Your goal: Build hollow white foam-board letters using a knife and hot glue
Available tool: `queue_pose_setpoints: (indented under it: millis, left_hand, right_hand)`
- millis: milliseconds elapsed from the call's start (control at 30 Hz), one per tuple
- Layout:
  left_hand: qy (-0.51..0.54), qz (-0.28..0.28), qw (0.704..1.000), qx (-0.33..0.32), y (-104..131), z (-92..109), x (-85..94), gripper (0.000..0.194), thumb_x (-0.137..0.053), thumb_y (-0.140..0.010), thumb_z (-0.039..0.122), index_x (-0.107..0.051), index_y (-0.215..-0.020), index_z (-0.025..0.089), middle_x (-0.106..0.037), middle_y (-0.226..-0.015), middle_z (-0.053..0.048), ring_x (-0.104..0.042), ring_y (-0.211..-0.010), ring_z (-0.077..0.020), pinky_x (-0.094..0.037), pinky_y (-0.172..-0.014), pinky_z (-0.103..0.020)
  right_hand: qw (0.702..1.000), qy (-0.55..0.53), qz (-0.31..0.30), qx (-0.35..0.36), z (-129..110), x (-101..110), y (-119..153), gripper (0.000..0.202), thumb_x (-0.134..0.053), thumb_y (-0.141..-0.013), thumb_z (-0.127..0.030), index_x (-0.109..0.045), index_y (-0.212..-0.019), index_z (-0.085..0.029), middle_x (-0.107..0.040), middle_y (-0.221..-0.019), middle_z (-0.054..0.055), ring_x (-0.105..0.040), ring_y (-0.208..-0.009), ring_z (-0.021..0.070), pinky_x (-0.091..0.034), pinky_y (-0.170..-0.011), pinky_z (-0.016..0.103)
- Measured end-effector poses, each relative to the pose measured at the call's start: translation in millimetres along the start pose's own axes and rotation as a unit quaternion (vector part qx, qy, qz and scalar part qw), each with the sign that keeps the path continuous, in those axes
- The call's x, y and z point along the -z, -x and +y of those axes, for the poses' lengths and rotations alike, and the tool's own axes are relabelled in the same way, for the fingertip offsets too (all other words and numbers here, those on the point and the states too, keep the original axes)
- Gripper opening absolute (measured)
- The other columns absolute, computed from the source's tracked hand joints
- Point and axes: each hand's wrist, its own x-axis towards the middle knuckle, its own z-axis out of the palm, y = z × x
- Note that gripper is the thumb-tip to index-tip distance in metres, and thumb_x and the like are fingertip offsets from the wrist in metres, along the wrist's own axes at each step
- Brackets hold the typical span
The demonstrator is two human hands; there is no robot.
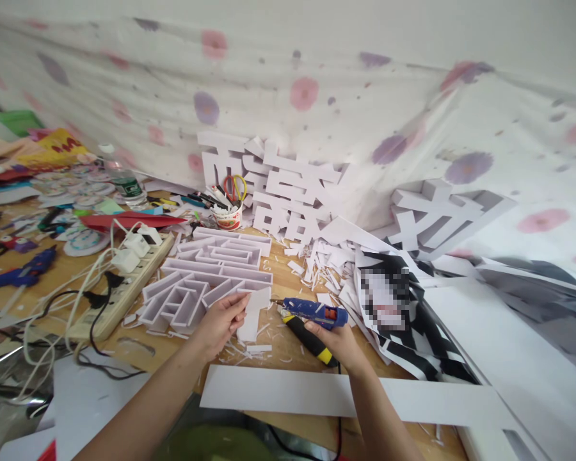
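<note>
My left hand [224, 322] pinches a small cut piece of white board [253, 317]. In my right hand [338, 340] is a blue hot glue gun [312, 311], its nozzle pointing left at the edge of that piece. A black-and-yellow utility knife [312, 339] lies on the table just below the glue gun. Beyond my left hand sits a white board character with raised walls [216, 269], lying face down. A long white strip of board [278, 389] stretches across the table in front of me, partly beneath my right forearm.
A power strip [125, 285] with chargers and tangled cables runs along the left. White scraps [324, 262] are heaped behind. Finished white characters [292, 186] lean against the curtained wall, near a tool cup [228, 216]. A second blue glue gun [26, 272] lies far left.
</note>
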Motion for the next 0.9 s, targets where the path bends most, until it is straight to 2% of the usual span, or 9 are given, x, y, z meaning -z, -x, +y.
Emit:
queue_pose_setpoints:
  millis: [333,700,833,900]
  left_hand:
    - [-0.004,0.008,1.0,0.003,-0.2,-0.4,-0.5,0.043,-0.085,-0.044,0.037,-0.067,-0.073,0.011,-0.043,-0.053,0.006,-0.031,-0.044,0.0004,-0.019,-0.037,-0.01]
    - [-0.013,-0.007,1.0,0.0,1.3,0.6,-0.7,0.036,-0.083,-0.05,0.035,-0.067,-0.073,0.011,-0.043,-0.052,0.006,-0.031,-0.044,-0.0009,-0.019,-0.037,-0.012]
    - [-0.012,0.001,1.0,0.005,0.5,-0.2,0.5,0.04,-0.084,-0.048,0.036,-0.068,-0.074,0.012,-0.044,-0.052,0.006,-0.032,-0.044,-0.0002,-0.019,-0.037,-0.012]
    - [-0.003,0.009,1.0,0.007,-0.3,-0.4,0.6,0.043,-0.084,-0.045,0.036,-0.068,-0.076,0.012,-0.044,-0.052,0.006,-0.033,-0.044,-0.0002,-0.019,-0.037,-0.011]
  right_hand:
    - [1.0,-0.008,0.019,0.003,-2.3,-2.9,-4.5,0.034,-0.07,-0.067,-0.048,-0.07,-0.087,-0.021,-0.072,-0.089,0.004,-0.066,-0.086,0.0257,-0.054,-0.08,0.041]
    - [0.999,-0.001,0.032,0.009,-1.3,-5.2,-9.7,0.033,-0.068,-0.068,-0.048,-0.07,-0.085,-0.021,-0.072,-0.087,0.004,-0.066,-0.085,0.0252,-0.054,-0.078,0.04]
    - [0.998,0.035,0.044,0.018,0.9,-3.7,-14.5,0.032,-0.068,-0.068,-0.047,-0.068,-0.083,-0.019,-0.071,-0.084,0.005,-0.066,-0.081,0.024,-0.053,-0.075,0.037]
    - [0.994,0.077,0.07,0.013,7.3,-1.1,-19.1,0.032,-0.067,-0.069,-0.046,-0.067,-0.083,-0.018,-0.071,-0.082,0.005,-0.065,-0.079,0.0241,-0.052,-0.073,0.037]
